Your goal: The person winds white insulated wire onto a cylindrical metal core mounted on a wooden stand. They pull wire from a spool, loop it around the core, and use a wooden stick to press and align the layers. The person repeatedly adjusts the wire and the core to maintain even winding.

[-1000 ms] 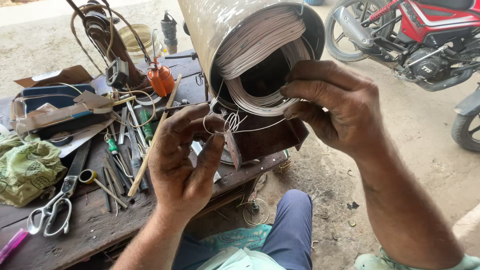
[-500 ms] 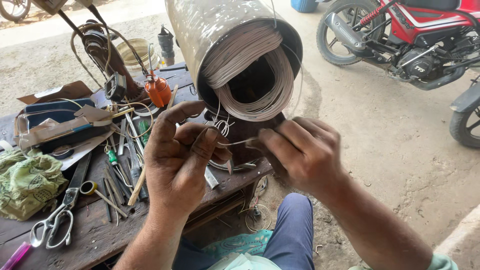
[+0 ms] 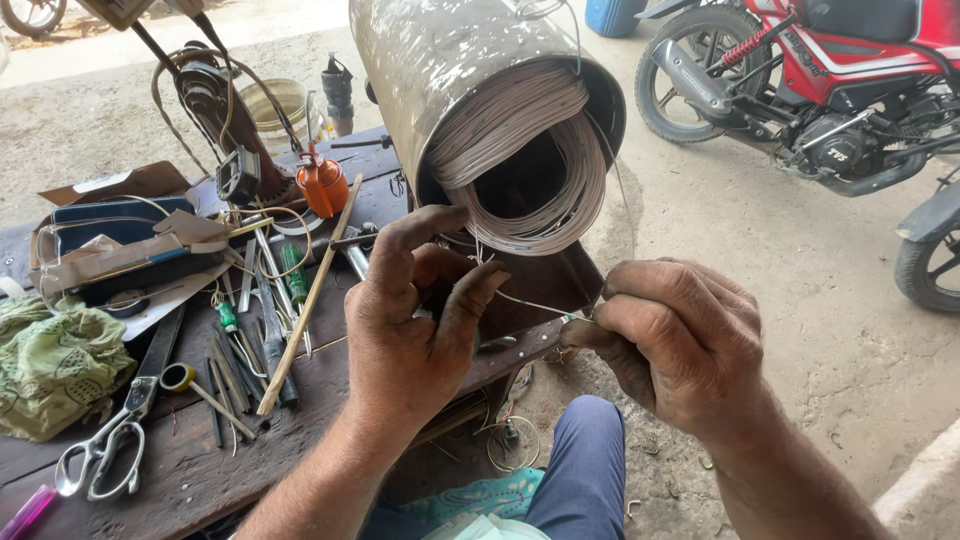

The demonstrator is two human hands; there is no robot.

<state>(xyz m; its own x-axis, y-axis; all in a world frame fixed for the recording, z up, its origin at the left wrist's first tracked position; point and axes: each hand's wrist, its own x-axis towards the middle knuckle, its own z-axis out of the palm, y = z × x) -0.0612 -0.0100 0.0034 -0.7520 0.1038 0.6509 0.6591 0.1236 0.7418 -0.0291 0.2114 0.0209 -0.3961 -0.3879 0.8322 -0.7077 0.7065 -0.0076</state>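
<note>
Left hand and right hand each pinch a thin wire stretched between them, below the coil-wound metal cylinder on the worktop.

There is one view only, from a camera on the person's head. It looks steeply down and forward, very near to the left hand and right hand, over the cluttered workbench toward the sandy ground beyond.
</note>
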